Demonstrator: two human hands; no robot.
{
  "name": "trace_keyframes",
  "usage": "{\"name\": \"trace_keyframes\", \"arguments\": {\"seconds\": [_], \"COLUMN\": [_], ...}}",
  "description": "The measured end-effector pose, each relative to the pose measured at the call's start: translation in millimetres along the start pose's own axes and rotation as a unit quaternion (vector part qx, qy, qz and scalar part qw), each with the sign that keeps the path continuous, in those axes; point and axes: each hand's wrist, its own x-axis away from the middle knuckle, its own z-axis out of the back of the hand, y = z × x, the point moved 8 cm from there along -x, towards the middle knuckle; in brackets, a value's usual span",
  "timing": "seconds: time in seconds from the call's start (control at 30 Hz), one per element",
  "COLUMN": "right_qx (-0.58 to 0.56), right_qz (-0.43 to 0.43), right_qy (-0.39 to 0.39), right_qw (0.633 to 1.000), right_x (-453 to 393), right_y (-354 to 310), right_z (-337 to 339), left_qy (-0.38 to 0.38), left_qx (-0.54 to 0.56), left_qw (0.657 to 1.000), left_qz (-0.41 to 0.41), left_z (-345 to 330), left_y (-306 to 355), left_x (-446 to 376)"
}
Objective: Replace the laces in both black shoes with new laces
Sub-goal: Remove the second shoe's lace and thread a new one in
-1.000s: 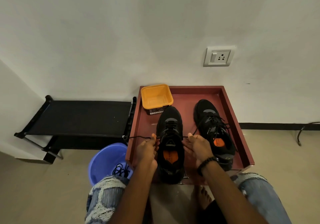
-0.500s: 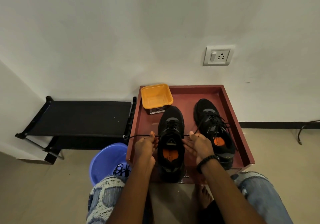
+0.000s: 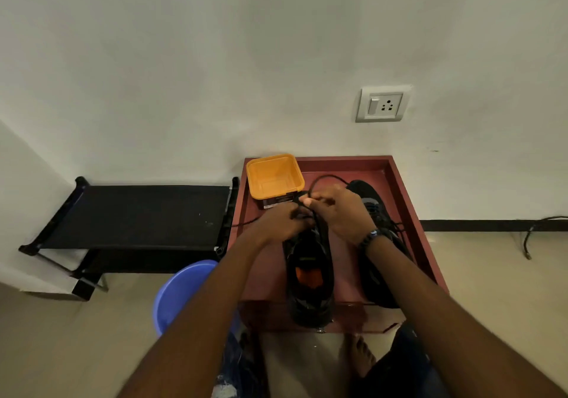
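I count two black shoes. The left shoe (image 3: 310, 277) lies in the middle of the red tray (image 3: 408, 201), its heel past the near edge, and I see orange inside it. The right shoe (image 3: 376, 213) lies beside it, partly under my arm. I see two hands. My left hand (image 3: 281, 222) is curled, pinching the black lace (image 3: 322, 179) over the front of the left shoe. My right hand (image 3: 341, 210) pinches the same lace too, and it loops up behind my fingers. One orange tub (image 3: 273, 176) sits in the tray's far left corner. One blue bucket (image 3: 181, 290) stands on the tan floor (image 3: 491, 274). One black rack (image 3: 138, 213) stands by the white wall (image 3: 215, 75), which has one socket (image 3: 382, 104).
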Motion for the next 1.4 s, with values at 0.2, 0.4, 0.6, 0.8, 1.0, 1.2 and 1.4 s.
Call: {"name": "trace_keyframes", "arguments": {"seconds": [0.2, 0.4, 0.6, 0.8, 1.0, 1.2, 1.4], "right_qx": [0.004, 0.007, -0.256, 0.157, -0.024, -0.200, -0.567], "right_qz": [0.033, -0.094, -0.200, -0.084, -0.097, -0.155, -0.283], "right_qy": [-0.107, -0.122, -0.152, -0.064, -0.122, -0.127, -0.002], "right_qw": [0.994, 0.988, 0.933, 0.982, 0.987, 0.959, 0.774], "right_x": [-15.5, 4.1, 32.0, 17.3, 15.4, 20.2, 37.4], "right_y": [-20.2, 26.7, 35.0, 17.1, 31.2, 45.1, 62.5], "right_z": [-2.3, -16.5, -49.1, -29.4, -31.9, -11.6, -2.3], "left_qy": [-0.071, -0.031, 0.047, 0.147, 0.262, 0.219, 0.226], "left_qx": [0.070, 0.219, -0.024, -0.149, 0.119, 0.345, 0.527], "left_qw": [0.994, 0.970, 0.999, 0.963, 0.954, 0.912, 0.815], "left_qz": [-0.037, 0.101, -0.012, -0.169, -0.084, 0.016, 0.086], "left_z": [-7.8, -6.4, 3.7, -2.5, 5.1, -15.6, -22.6], "left_y": [35.6, -19.2, -13.0, 10.6, -27.5, -46.3, -58.1], "left_x": [-6.2, 5.1, 2.3, 26.4, 40.5, 41.6, 44.5]}}
